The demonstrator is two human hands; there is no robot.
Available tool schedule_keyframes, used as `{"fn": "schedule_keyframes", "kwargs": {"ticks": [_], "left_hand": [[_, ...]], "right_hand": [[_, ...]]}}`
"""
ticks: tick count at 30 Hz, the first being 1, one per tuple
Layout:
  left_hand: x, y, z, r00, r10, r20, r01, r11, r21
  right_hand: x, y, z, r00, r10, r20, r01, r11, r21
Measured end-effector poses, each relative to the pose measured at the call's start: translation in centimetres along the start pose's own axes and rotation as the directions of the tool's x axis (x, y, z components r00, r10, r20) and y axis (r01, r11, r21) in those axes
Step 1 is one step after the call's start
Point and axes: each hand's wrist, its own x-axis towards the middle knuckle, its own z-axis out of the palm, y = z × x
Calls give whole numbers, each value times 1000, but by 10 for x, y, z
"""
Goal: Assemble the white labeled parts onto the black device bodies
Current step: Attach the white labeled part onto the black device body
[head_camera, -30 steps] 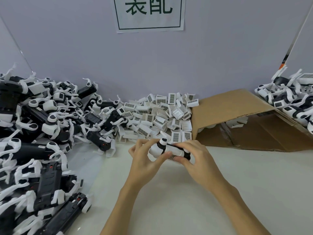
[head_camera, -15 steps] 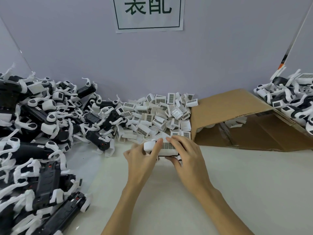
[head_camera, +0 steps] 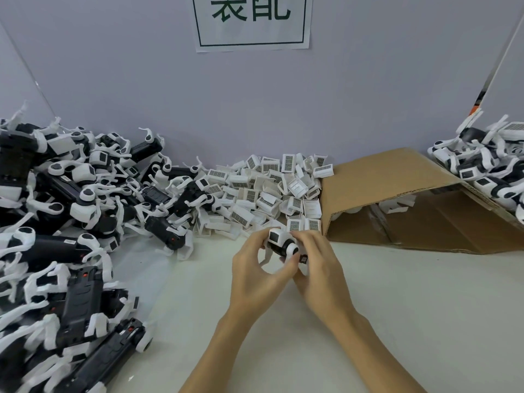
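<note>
Black plastic shows between the fingers at the centre of the frame, where one device body (head_camera: 279, 246) with white parts already on it is held above the pale table (head_camera: 397, 307). The left hand (head_camera: 255, 268) is curled round its near end; the right hand (head_camera: 317, 265) is wrapped round the far end, thumb pressed to a white cap. Whether the labeled part is fully seated cannot be told, since fingers cover the joint. A half-clipped part could be pushed askew if pressure is applied off-axis, and thin white tabs might be bent. Loose white labeled parts (head_camera: 269, 191) are heaped just behind the hands, and could be scattered by a slip. Unfinished bodies (head_camera: 71, 222) are piled at left, beside the cardboard box (head_camera: 397, 180) at right.
</note>
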Motion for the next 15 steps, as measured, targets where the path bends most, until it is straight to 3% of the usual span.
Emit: {"fn": "schedule_keyframes", "kwargs": {"ticks": [3, 9, 12, 15], "left_hand": [[0, 6, 2, 999, 37, 31, -36, 999, -20], [1, 18, -3, 998, 22, 53, -13, 985, -172], [5, 14, -4, 993, -109, 47, 117, 964, -238], [9, 11, -10, 950, -261, 170, 308, 864, -397]], "right_hand": [[2, 0, -3, 999, 16, -46, -16, 1000, 5], [5, 3, -14, 998, 68, -18, -63, 978, 197], [6, 6, -13, 999, 38, 12, -40, 980, 194], [8, 10, -12, 1000, 3, 8, -4, 997, 82]]}}
